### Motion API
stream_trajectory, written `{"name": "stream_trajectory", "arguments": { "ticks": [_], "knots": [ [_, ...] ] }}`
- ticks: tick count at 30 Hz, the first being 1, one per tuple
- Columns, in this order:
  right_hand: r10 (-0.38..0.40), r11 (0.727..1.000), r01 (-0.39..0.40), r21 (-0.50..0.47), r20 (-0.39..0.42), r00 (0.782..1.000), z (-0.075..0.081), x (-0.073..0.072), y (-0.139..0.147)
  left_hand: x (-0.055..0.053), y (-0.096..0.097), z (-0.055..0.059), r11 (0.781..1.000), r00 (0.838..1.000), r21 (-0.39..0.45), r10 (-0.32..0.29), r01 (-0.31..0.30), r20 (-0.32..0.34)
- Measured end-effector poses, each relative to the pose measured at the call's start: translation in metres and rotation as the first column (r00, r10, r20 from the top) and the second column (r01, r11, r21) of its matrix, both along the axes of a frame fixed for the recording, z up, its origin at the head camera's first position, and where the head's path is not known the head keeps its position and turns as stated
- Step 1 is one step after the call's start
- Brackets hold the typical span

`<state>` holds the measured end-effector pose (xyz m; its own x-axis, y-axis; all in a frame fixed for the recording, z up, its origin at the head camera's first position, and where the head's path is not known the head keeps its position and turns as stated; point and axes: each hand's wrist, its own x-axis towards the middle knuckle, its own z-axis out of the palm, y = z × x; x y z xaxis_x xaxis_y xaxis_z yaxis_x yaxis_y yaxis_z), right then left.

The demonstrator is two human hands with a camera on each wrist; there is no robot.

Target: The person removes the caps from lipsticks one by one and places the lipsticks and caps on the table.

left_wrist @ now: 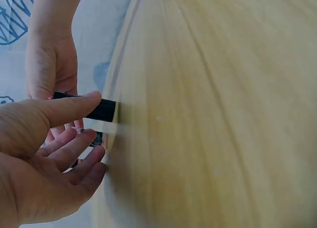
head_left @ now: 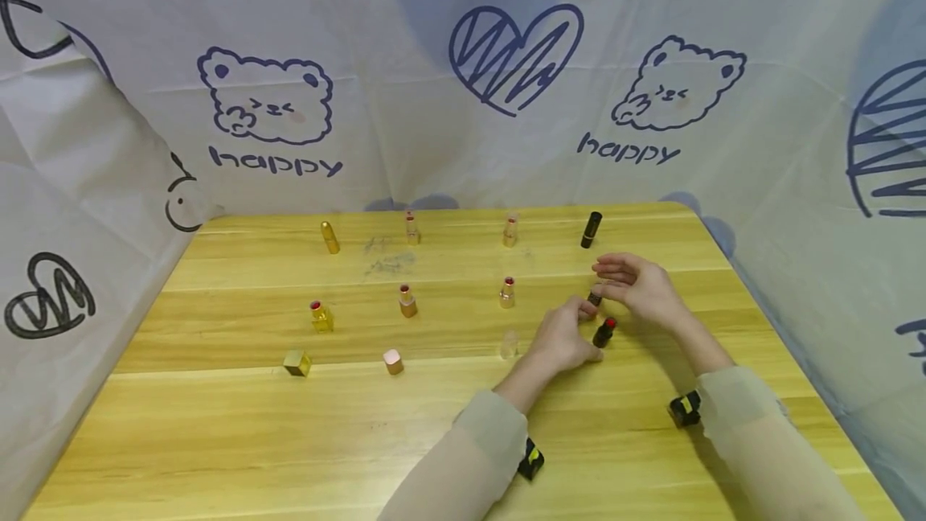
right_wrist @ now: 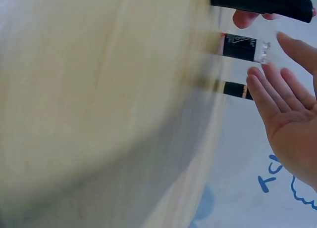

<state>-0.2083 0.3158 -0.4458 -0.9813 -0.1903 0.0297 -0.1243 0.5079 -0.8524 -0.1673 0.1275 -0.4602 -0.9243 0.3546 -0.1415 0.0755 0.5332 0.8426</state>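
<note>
Lipstick [head_left: 604, 336], black with a red tip showing, stands upright on the surface [head_left: 217, 441], toward the right side in the head view. What matters most to me is how it sits against my left hand [head_left: 563, 336]: just to the right of the palm, with the thumb along the near side and the fingers reaching past on the far side. Its long axis points straight up from the surface, so thumb and fingers come at it from the sides. The left is the nearer of the two. Its thumb and fingers look apart and relaxed, clamped on nothing; whether the thumb touches the lipstick I cannot tell.

My right hand [head_left: 644, 289] is farther off, beyond the lipstick and a little to the right. Its thumb and fingers are spread too, around the top of a second tube [right_wrist: 239, 46], which is black with a clear end and also upright. I see no grip there, and contact is unclear. Farther back stands a black far tube [head_left: 591, 230] with a thin band round its middle.

As for writing, I can make out none on the lipstick. The second tube has pale print down its side, ending in what may be "AMI"; the rest is too small for me. On the cloth [head_left: 405, 127] behind, "happy" is printed under each of two bears [head_left: 271, 95].
</note>
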Motion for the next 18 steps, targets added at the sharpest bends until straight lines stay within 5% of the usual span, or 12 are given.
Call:
{"name": "stream_trajectory", "arguments": {
  "ticks": [10,18],
  "knots": [
    [-0.224,0.974,0.223,-0.031,-0.194,0.955,0.01,-0.006,-0.008,0.003,-0.009,0.031,0.986,0.994,0.159,0.055,-0.039,-0.094],
    [-0.342,0.938,0.32,-0.136,-0.206,0.917,0.017,-0.023,-0.016,-0.022,-0.005,0.061,0.945,0.963,0.318,0.15,-0.072,-0.226]
  ]
}}
